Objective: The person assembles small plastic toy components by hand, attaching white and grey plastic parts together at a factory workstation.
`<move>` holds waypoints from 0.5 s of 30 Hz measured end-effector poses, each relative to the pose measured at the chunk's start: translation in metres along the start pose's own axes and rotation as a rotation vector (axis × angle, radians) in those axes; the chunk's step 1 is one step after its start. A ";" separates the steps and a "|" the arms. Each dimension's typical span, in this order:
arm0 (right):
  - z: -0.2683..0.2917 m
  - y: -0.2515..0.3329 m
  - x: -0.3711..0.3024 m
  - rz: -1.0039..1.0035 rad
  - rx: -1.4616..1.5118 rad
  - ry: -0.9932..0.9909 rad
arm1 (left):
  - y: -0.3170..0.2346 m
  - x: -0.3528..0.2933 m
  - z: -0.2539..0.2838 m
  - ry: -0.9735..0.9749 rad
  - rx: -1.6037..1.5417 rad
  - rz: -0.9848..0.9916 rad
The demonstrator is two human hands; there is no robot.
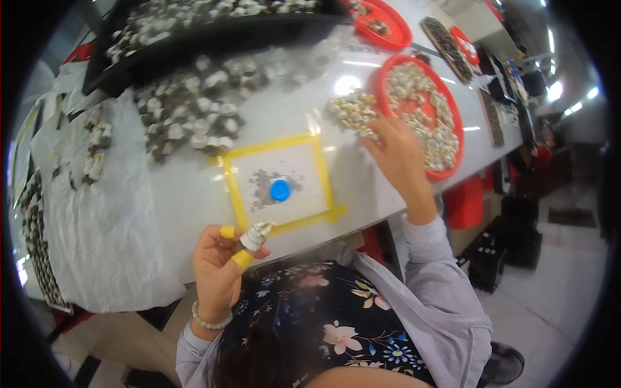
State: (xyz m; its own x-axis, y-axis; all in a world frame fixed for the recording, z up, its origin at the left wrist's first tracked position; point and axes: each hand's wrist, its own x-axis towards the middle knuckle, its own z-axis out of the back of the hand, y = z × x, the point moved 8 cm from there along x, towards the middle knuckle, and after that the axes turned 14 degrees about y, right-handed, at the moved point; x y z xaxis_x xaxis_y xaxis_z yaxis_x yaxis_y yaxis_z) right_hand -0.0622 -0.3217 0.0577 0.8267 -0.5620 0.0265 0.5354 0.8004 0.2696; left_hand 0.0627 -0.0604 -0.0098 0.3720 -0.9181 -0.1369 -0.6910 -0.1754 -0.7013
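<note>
My left hand (223, 262), with yellow tape round its thumb and a finger, holds a small white piece (252, 239) upright between the fingertips. The piece has a rounded base and a knobbly pale-gold top. Over a heap of small cream and gold pieces (352, 113) reaches my right hand (396, 152), its thumb and fingers drawn together at the heap's edge. Whatever is in that pinch is too small to name. A round blue cap (280, 190) sits inside a yellow-taped square (326, 178) on the table, with dark smudges round it.
A red round tray (459, 139) of cream pieces lies right of my right hand, another red tray (404, 29) behind it. Many grey-and-white pieces (194, 119) stand far left before a black bin (220, 35). Clear plastic sheeting (123, 239) covers the table's left side.
</note>
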 end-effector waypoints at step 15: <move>-0.019 0.043 -0.010 0.184 0.409 0.090 | -0.192 -0.026 0.086 -0.528 1.640 -0.262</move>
State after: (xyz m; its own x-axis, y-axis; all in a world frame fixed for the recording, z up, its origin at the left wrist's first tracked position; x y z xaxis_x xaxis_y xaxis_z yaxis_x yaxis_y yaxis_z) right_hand -0.0441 -0.2779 0.0505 0.9231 -0.3833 0.0308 0.2810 0.7269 0.6266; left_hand 0.2391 0.0273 0.0684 0.7373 -0.6636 0.1264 0.5827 0.5302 -0.6159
